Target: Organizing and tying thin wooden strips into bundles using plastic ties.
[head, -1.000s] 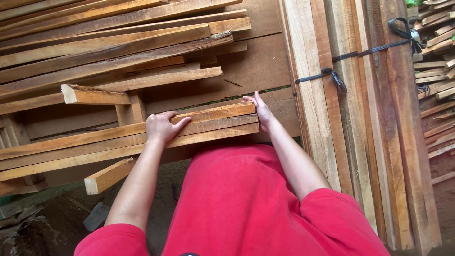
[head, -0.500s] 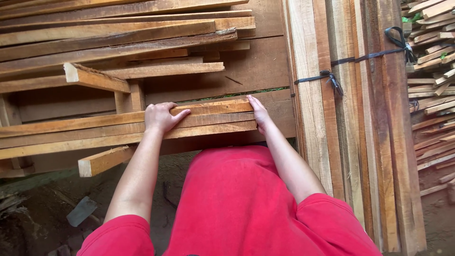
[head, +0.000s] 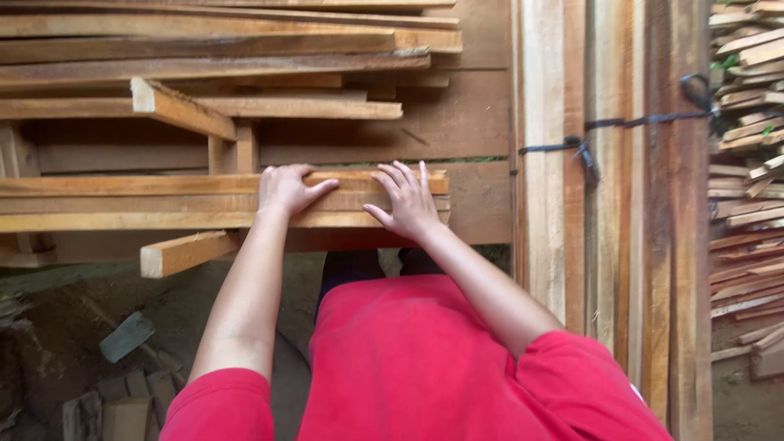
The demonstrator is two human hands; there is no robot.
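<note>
While my left hand (head: 286, 189) lies palm down on the stack of long planks (head: 122, 202) in front of me, its fingers curl over the far edge of the top board and the thumb stretches out to the right, so it grips that edge loosely rather than closing into a fist. My right hand (head: 406, 200) rests flat and open on the same boards near their right end, fingers spread and pointing away from me. The planks lie level, running left to right, just above my red shirt (head: 425, 359). A short wooden block (head: 186, 251) juts out beneath them toward me, and another slanted piece (head: 181, 108) sits higher up among the rough boards behind (head: 245, 49). To my right stands a bundle of upright boards (head: 621, 245), held together by a dark cord (head: 645, 122) knotted around it; nothing else here acts as a holder. Farther right lies a loose heap of thin offcuts (head: 747, 163). Bare dirt ground (head: 98, 302) with scraps shows at lower left.
</note>
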